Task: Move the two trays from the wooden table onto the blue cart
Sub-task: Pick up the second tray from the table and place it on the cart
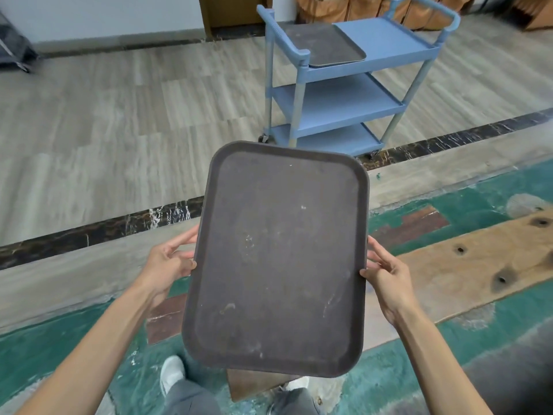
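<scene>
Head view, looking forward and down. A dark brown rectangular plastic tray with rounded corners and a raised rim (pixel 279 259) is held level in mid-air in front of the person, its long axis pointing away from the body. The left hand (pixel 167 265) grips the left long edge, thumb on the rim and fingers curled beneath; the right hand (pixel 386 274) grips the right long edge in the same manner, so that both hands are closed on this tray at about its mid-length. Both forearms are bare. Ahead, well apart from the held tray, stands a blue plastic three-shelf cart on castors (pixel 389 40) with raised handle frames at either end. A second dark brown rectangular tray (pixel 323 44) lies flat on the left part of the cart's top shelf, one corner slightly past the shelf's front edge; the right part of that shelf, and the two lower shelves, show bare blue surface. At the right margin a rough wooden plank surface with dark knots (pixel 478 265) appears, probably the desk, though its full form is cut off. The floor (pixel 89 130) is pale wood-grain tile crossed by a dark marbled band, with a worn green painted area nearest the person. A white shoe (pixel 171 374) and grey trouser legs show below the held tray.
</scene>
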Motion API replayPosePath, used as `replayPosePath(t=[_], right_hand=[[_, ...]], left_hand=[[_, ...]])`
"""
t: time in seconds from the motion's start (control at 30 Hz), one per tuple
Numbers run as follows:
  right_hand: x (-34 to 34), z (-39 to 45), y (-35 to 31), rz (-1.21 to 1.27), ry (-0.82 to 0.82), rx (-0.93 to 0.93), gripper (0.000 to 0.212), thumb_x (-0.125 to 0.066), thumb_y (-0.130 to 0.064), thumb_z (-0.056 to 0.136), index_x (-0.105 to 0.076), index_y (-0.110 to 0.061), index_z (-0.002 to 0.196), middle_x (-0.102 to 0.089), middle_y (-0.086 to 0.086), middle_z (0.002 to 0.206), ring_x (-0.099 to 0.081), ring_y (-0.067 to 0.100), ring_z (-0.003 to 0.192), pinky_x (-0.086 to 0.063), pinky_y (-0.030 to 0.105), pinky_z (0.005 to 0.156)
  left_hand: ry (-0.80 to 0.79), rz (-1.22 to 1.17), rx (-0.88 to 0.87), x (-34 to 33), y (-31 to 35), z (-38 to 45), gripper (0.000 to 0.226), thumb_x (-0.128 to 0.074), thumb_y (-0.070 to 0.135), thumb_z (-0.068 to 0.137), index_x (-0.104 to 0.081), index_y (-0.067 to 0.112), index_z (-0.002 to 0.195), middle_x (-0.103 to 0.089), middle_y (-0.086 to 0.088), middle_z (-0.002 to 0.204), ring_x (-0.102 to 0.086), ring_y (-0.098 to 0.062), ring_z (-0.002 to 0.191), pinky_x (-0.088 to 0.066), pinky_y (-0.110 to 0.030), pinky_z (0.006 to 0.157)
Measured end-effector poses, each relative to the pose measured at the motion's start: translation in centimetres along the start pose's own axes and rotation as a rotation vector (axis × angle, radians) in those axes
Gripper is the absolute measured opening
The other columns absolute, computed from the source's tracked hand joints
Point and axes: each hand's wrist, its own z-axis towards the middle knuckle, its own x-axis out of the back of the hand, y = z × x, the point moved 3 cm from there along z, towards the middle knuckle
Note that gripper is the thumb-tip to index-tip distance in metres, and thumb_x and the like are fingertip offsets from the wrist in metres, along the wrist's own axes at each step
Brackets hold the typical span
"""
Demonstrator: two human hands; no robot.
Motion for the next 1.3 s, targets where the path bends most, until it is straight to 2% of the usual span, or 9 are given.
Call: replayPosePath(t=[0.07, 0.23, 0.5, 0.63, 0.77, 0.93, 1.1, 1.2, 1.3], right_hand=[[-2.6, -1.0, 0.5, 0.006, 0.029, 0.008, 0.079, -0.040, 0.033, 0.076, -0.055, -0.011, 0.140, -0.070, 0.015, 0.116, -0.068, 0.023, 0.099, -0.051, 0.039, 0.099], [-10.1, -4.3, 1.4, 0.020, 0.122, 0.050, 0.080, -0.042, 0.033, 0.075, -0.055, -0.012, 0.140, -0.072, 0.011, 0.109, -0.069, 0.019, 0.095, -0.053, 0.037, 0.095], [-22.6, -6.8, -0.3, 0.101, 0.183, 0.092, 0.080, -0.038, 0.034, 0.075, -0.056, -0.011, 0.139, -0.069, 0.016, 0.111, -0.067, 0.024, 0.093, -0.053, 0.023, 0.069], [-25.5, -6.0, -1.1, 0.076, 0.186, 0.111, 0.080, -0.041, 0.033, 0.075, -0.059, -0.015, 0.136, -0.077, 0.003, 0.105, -0.072, 0.018, 0.091, -0.055, 0.023, 0.072], [-26.9, -4.7, -1.8, 0.065, 0.209, 0.121, 0.080, -0.042, 0.032, 0.073, -0.063, -0.018, 0.132, -0.075, 0.006, 0.112, -0.073, 0.019, 0.092, -0.055, 0.024, 0.072], [-27.7, -2.5, -2.9, 0.051, 0.237, 0.124, 0.084, -0.043, 0.030, 0.074, -0.075, -0.042, 0.103, -0.071, 0.005, 0.119, -0.072, 0.023, 0.102, -0.056, 0.026, 0.072], [-27.4, 1.2, -3.5, 0.086, 0.235, 0.118, 0.082, -0.047, 0.029, 0.074, -0.074, -0.041, 0.110, -0.068, 0.008, 0.121, -0.072, 0.025, 0.104, -0.055, 0.028, 0.073], [-26.5, 4.6, -4.0, 0.100, 0.233, 0.116, 0.081, -0.051, 0.027, 0.075, -0.073, -0.040, 0.114, -0.066, 0.006, 0.122, -0.072, 0.024, 0.104, -0.056, 0.028, 0.076], [-25.3, 8.3, -5.1, 0.125, 0.244, 0.120, 0.077, -0.053, 0.027, 0.075, -0.071, -0.034, 0.119, -0.066, 0.010, 0.122, -0.070, 0.026, 0.104, -0.057, 0.034, 0.085]], left_hand=[[-0.009, -0.006, 0.003, 2.7, 0.3, 1.1, 0.083, -0.045, -0.031, 0.074, -0.063, 0.026, 0.131, -0.064, 0.000, 0.129, -0.069, -0.027, 0.102, -0.050, -0.052, 0.097], [-0.108, 0.006, -0.019, 10.1, 2.3, 4.1, 0.080, -0.047, -0.030, 0.074, -0.064, 0.025, 0.129, -0.065, 0.005, 0.123, -0.072, -0.014, 0.087, -0.059, -0.033, 0.076], [-0.142, -0.020, -0.078, 21.1, 7.3, 8.0, 0.079, -0.043, -0.030, 0.074, -0.065, 0.027, 0.125, -0.067, 0.010, 0.112, -0.070, -0.006, 0.082, -0.059, -0.022, 0.066], [-0.135, -0.021, -0.078, 24.4, 8.2, 10.0, 0.079, -0.044, -0.029, 0.075, -0.068, 0.031, 0.120, -0.067, 0.012, 0.110, -0.072, -0.002, 0.080, -0.059, -0.024, 0.067], [-0.144, -0.041, -0.091, 24.9, 8.8, 12.0, 0.081, -0.043, -0.029, 0.073, -0.066, 0.028, 0.126, -0.068, 0.010, 0.111, -0.073, -0.012, 0.087, -0.058, -0.028, 0.072], [-0.165, -0.038, -0.092, 23.9, 10.3, 15.1, 0.081, -0.044, -0.029, 0.073, -0.068, 0.030, 0.123, -0.067, 0.007, 0.117, -0.073, -0.018, 0.096, -0.060, -0.026, 0.068], [-0.202, -0.016, -0.080, 21.6, 12.5, 20.2, 0.077, -0.045, -0.028, 0.074, -0.069, 0.029, 0.120, -0.068, 0.007, 0.121, -0.075, -0.014, 0.093, -0.058, -0.023, 0.062], [-0.233, 0.024, -0.094, 19.2, 14.3, 24.2, 0.078, -0.043, -0.028, 0.073, -0.070, 0.032, 0.115, -0.068, 0.002, 0.124, -0.074, -0.017, 0.095, -0.055, -0.036, 0.078], [-0.280, 0.061, -0.097, 15.9, 16.6, 28.2, 0.077, -0.044, -0.028, 0.073, -0.069, 0.029, 0.118, -0.067, 0.000, 0.126, -0.074, -0.019, 0.095, -0.055, -0.039, 0.080]])
